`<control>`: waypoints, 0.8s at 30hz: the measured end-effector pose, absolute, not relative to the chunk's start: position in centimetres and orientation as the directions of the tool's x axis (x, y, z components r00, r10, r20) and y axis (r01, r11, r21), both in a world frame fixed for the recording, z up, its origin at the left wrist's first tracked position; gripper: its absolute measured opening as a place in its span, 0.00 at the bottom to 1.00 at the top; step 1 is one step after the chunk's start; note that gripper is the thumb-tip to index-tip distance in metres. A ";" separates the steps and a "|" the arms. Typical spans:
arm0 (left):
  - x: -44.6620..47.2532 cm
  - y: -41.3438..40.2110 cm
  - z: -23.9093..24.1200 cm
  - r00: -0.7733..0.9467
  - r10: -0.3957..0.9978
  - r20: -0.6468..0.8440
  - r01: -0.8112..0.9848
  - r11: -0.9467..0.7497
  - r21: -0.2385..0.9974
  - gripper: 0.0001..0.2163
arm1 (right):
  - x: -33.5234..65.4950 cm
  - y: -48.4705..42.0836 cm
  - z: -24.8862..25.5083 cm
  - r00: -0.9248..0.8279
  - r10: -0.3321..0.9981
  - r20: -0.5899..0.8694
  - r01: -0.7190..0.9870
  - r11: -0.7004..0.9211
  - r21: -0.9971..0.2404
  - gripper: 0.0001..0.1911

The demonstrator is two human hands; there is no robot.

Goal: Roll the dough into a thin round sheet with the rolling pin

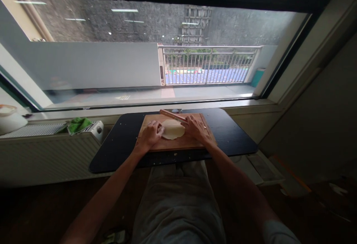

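A flat pale round of dough lies on a wooden cutting board set on a small dark table. My left hand rests at the dough's left edge with its fingers curled on it. My right hand sits at the dough's right edge, fingers bent, touching the near end of a wooden rolling pin that lies slanted across the board's far side. I cannot make out whether the right fingers grip the pin or only lie on it.
A white radiator stands left of the table with a green cloth on top and a white pot on the sill. A big window faces a balcony railing. My lap is under the table; a wall stands to the right.
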State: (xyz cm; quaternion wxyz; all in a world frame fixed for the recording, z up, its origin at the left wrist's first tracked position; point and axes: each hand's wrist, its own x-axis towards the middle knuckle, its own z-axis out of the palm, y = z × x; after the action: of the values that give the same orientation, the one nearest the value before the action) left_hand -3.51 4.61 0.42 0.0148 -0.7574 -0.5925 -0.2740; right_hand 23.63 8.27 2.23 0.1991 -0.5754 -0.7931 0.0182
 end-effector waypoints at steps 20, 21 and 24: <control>-2.5 10.4 2.1 0.046 0.985 0.165 0.852 -0.125 0.509 0.03 | 22.4 11.8 2.5 -0.199 0.979 0.032 0.811 0.183 -0.556 0.09; -2.1 10.7 2.1 0.050 0.982 0.184 0.838 -0.142 0.528 0.04 | 22.5 11.6 2.6 -0.193 0.981 0.031 0.813 0.178 -0.554 0.10; -0.7 11.5 1.8 0.033 0.968 0.249 0.792 -0.177 0.585 0.07 | 23.4 10.6 2.9 -0.173 0.984 0.052 0.825 0.174 -0.539 0.11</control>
State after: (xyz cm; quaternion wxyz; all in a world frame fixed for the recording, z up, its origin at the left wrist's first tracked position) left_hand -0.75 11.49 1.75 -0.1445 -0.7039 -0.6249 -0.3051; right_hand 23.42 10.59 2.91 0.1999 -0.6113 -0.7395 0.1989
